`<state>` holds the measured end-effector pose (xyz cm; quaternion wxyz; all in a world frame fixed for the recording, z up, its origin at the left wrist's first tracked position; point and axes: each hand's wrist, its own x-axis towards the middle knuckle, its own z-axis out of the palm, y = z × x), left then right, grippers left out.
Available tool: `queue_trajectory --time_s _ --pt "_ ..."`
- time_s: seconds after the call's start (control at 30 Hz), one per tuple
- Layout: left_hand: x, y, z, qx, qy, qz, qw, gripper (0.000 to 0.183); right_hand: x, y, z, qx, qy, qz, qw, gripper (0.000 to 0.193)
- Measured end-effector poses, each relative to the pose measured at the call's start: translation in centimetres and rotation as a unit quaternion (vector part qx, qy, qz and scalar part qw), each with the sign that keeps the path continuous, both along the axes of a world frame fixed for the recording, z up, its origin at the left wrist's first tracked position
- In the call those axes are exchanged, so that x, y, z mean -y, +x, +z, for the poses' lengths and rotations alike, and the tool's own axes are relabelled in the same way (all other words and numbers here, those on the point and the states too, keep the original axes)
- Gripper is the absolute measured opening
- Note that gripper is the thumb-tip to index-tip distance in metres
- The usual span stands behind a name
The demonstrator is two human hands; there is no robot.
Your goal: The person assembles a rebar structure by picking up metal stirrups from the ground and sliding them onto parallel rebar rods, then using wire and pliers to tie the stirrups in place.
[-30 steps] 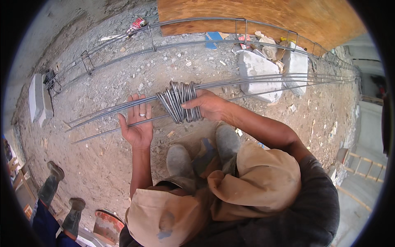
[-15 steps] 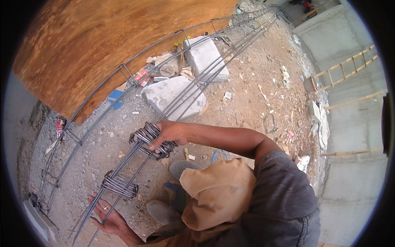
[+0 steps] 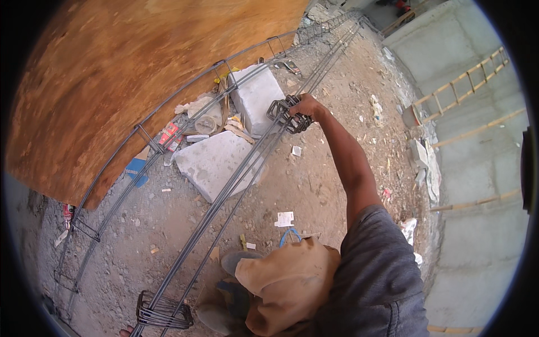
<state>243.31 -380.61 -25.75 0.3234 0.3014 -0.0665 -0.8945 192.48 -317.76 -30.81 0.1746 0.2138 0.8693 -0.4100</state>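
My right hand, arm stretched far ahead, is closed around a bundle of bent steel stirrups threaded on several long steel rods. The rods run slantwise from the lower left to the far upper right. A second cluster of stirrups hangs around the rods near the lower edge. Beside that cluster, only fingertips of my left hand show; the rest lies out of the picture, so its grip is hidden.
Two pale concrete blocks lie near the rods. A finished rebar cage runs along a large plywood sheet. A bamboo ladder leans by the grey wall on the right. Litter and rubble cover the dirt floor.
My right hand has slid its bundle of stirrups far along the rods, away from me. My left hand, earlier palm up with fingers apart under the rods, has mostly dropped out of view.
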Motion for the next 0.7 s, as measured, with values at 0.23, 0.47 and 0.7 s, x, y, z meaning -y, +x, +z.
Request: queue_trajectory --time_s 0.23,0.47,0.7 --pt "1.2 -1.6 -0.6 0.036 -0.023 -0.036 0.998 0.061 -3.2 -5.2 -2.1 -0.054 0.375 0.005 0.925 0.048" --pt "1.8 -2.2 -1.4 0.049 -0.022 -0.064 0.996 0.060 -4.8 -4.1 -3.6 -0.055 0.433 -0.036 0.899 0.041" --pt "3.2 -1.8 -0.8 0.064 -0.030 -0.087 0.994 0.058 -6.2 -7.0 -4.8 -0.056 0.422 -0.096 0.900 0.041"
